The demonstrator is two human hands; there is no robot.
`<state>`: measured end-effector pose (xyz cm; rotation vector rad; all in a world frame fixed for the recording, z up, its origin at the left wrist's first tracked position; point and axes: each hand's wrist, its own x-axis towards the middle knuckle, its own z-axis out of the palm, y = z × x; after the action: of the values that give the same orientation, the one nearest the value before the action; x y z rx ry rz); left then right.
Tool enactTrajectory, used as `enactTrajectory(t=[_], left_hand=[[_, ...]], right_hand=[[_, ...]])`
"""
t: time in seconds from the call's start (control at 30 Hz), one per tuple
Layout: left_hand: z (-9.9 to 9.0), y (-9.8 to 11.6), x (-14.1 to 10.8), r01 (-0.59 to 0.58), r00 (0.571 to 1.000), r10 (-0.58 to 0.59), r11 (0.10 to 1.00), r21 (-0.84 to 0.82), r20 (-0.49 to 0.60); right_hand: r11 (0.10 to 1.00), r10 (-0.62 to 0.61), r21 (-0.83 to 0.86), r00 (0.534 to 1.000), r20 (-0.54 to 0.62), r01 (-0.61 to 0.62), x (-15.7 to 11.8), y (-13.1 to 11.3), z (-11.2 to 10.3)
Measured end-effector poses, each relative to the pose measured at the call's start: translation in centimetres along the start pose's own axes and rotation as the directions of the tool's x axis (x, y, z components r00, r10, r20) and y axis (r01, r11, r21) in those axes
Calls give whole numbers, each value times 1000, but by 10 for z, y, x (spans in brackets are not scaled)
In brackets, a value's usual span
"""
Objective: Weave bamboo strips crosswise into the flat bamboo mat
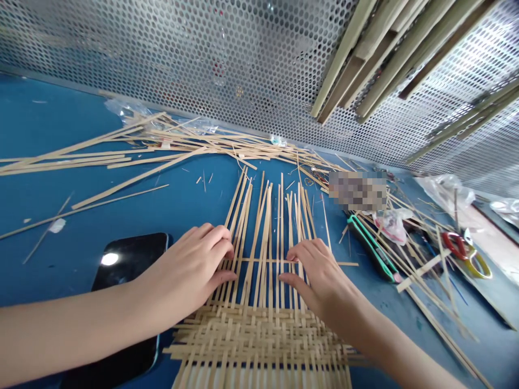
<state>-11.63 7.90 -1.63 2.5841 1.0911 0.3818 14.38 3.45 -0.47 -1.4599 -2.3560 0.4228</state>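
Observation:
A partly woven mat of pale bamboo strips (259, 335) lies on the blue table, its loose upright strips fanning away from me. One thin crosswise strip (348, 264) runs through these uprights, apart from the dense weave. My left hand (208, 259) is closed around the strips on the left side, near that crosswise strip's left end. On the right, my right hand (310, 267) has its curled fingers and thumb closed at the crosswise strip and the uprights. Its right end sticks out past my right hand.
A black phone (125, 259) lies under my left forearm. At right are a green cutter (373, 247), red-and-yellow scissors (472, 256) and plastic bags. Loose bamboo strips (182, 143) lie along the perforated metal panel (182, 59).

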Motion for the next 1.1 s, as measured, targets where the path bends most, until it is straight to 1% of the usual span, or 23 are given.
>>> enactTrajectory(t=[0.13, 0.2, 0.43, 0.63, 0.77, 0.93, 1.03, 1.1], left_hand=[[0, 1, -4, 48, 999, -49, 995, -92, -1], [-1, 3, -7, 54, 999, -54, 993, -106, 2], [-4, 14, -19, -7, 1000, 7, 999, -36, -11], [-6, 21, -28, -32, 999, 32, 999, -20, 13], [-4, 25, -33, -48, 999, 48, 999, 6, -7], [-3, 30, -33, -66, 995, 71, 995, 79, -65], [-3, 40, -29, -99, 989, 108, 990, 99, -97], [-2, 48, -26, -142, 986, 149, 986, 92, -79]], right_hand=[[999, -29, -16, 1000, -7, 29, -3, 0, 2], [999, -31, -11, 999, -16, 31, -5, -1, 2], [999, -11, 46, 1000, -28, 13, -17, -13, 2], [998, -46, 33, 998, -30, 47, -24, -14, 4], [997, -67, 28, 997, -35, 68, -25, -15, 5], [997, -80, 3, 996, -26, 81, -23, -20, 0], [994, -108, 7, 994, -3, 109, -24, -26, -4], [997, -79, 24, 997, -9, 79, -29, -31, -5]])
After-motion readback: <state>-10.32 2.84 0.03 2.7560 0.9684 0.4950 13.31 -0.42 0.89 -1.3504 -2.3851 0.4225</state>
